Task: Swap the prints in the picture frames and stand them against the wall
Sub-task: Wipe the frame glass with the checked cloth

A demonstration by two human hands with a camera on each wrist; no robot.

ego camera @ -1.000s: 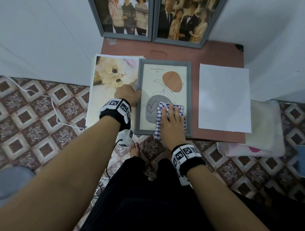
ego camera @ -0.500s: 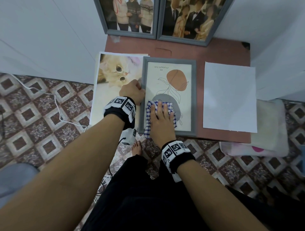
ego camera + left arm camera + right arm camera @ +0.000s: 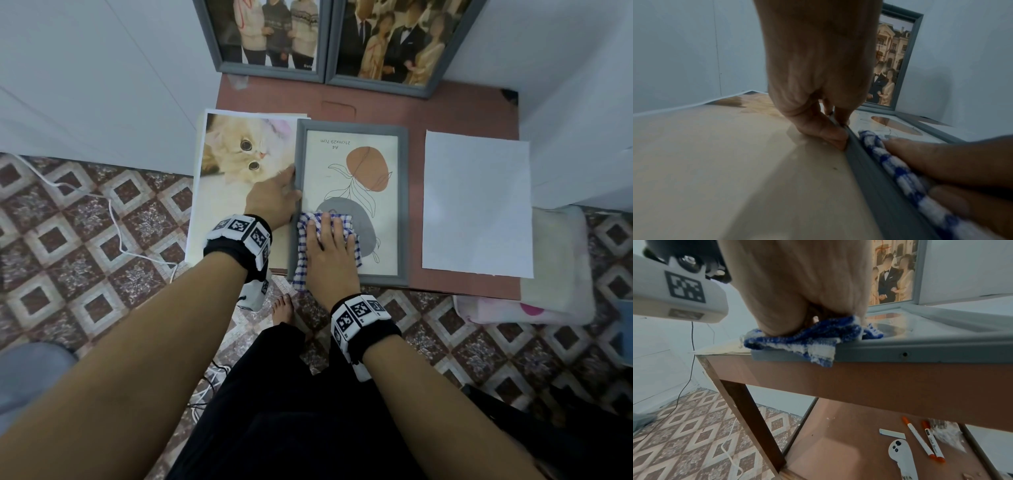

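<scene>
A grey picture frame (image 3: pixel 402 205) lies flat on the brown table (image 3: pixel 418 113), holding an abstract leaf print (image 3: pixel 363 178). My right hand (image 3: pixel 329 246) lies flat on a blue-and-white checked cloth (image 3: pixel 301 260) at the frame's near left corner, fingers straight. My left hand (image 3: pixel 275 200) pinches the frame's left rail (image 3: pixel 857 155), thumb outside and fingers on top. A loose cat print (image 3: pixel 239 164) lies left of the frame under my left hand. A blank white sheet (image 3: pixel 476 205) lies to the right. Two grey frames (image 3: pixel 267 34) (image 3: pixel 397 41) with group photos lean against the wall.
The table's near edge (image 3: pixel 879 382) has the frame and cloth slightly overhanging. A lower shelf (image 3: pixel 859 443) holds two markers (image 3: pixel 920 441) and a white controller (image 3: pixel 902 456). Folded blankets (image 3: pixel 555 274) sit at the right. A white cable (image 3: pixel 113 226) runs over the tiled floor.
My right hand has slid the cloth leftwards across the glass, from the frame's near middle to its near left corner. My left hand has stayed on the left rail.
</scene>
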